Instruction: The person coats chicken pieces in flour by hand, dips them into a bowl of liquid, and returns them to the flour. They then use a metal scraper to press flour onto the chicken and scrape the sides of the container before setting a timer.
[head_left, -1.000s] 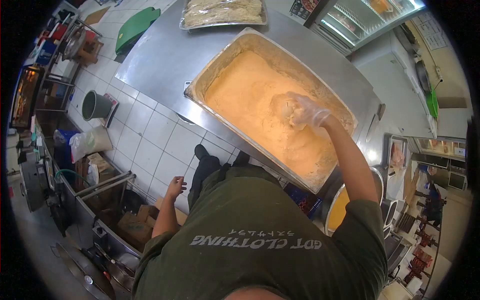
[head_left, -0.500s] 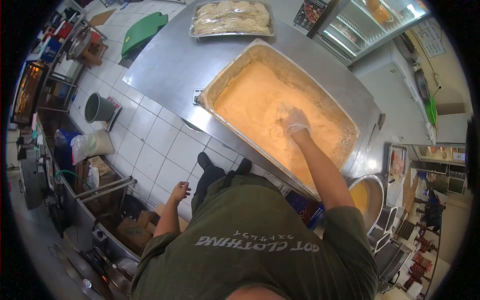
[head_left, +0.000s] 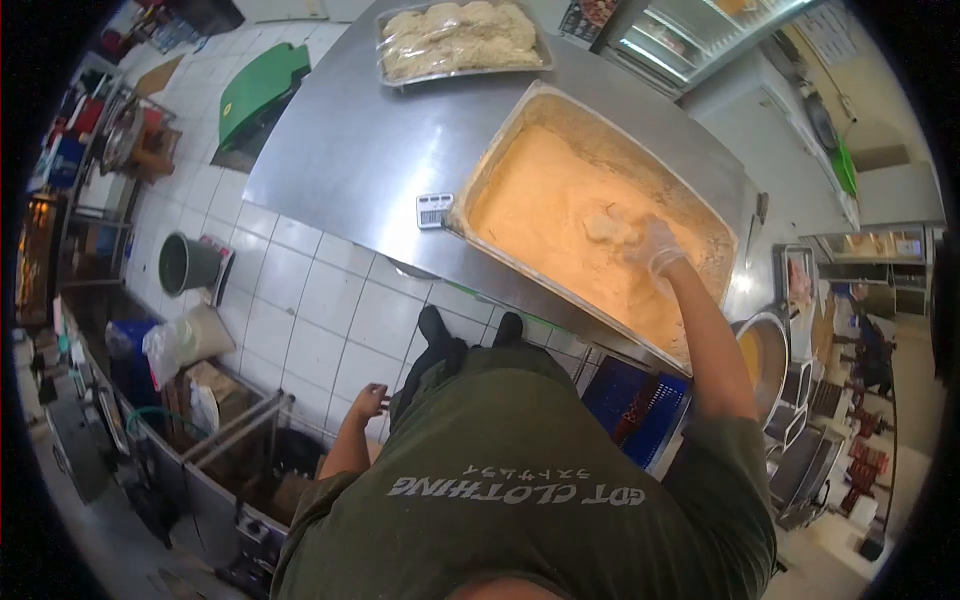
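Note:
My right hand (head_left: 655, 248), in a clear glove, is over the orange powder (head_left: 540, 200) in a large metal tray (head_left: 560, 287). A powder-coated lump (head_left: 608, 226) lies just left of its fingers, which look apart though slightly blurred. My left hand (head_left: 371, 401) hangs bare beside my body, fingers loosely bent and apart, holding nothing.
A wrapped tray of pale coated food (head_left: 460, 40) sits at the back of the steel table (head_left: 340, 130). A small scale (head_left: 434, 211) is by the tray's left corner. On the right stands a pot of yellow liquid (head_left: 765, 360); below is a blue crate (head_left: 610, 395).
My right hand has moved right within the tray, and a coated lump now shows beside it. The view has shifted, showing more of the scale and blue crate.

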